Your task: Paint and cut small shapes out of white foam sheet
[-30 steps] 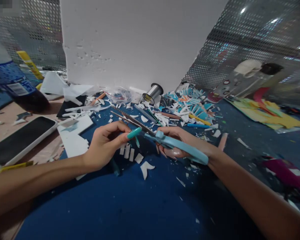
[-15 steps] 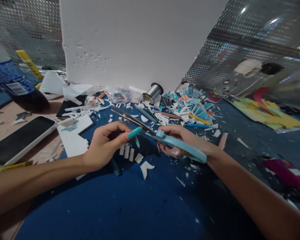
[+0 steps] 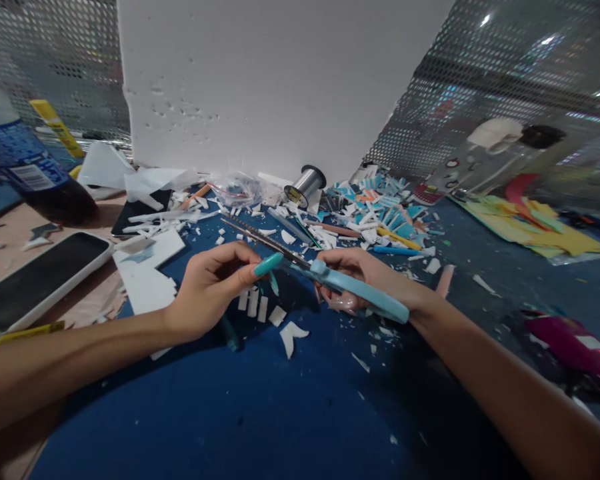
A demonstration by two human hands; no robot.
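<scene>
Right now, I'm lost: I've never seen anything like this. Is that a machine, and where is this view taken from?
No machine here: these are a person's two bare hands. The view comes from a camera worn on the person's head, looking forward and down. The right hand holds scissors. The left hand is curled close by; whether it pinches something is hard to tell. White scraps and a spool lie on the blue table. To the left are a phone and a bottle.

The left hand [image 3: 205,290] carries a long, glossy, teal thumbnail [image 3: 269,264] with a rounded tip. The right hand [image 3: 353,270] has long, glossy nails [image 3: 349,303]. Both forearms [image 3: 95,350] are bare.
</scene>
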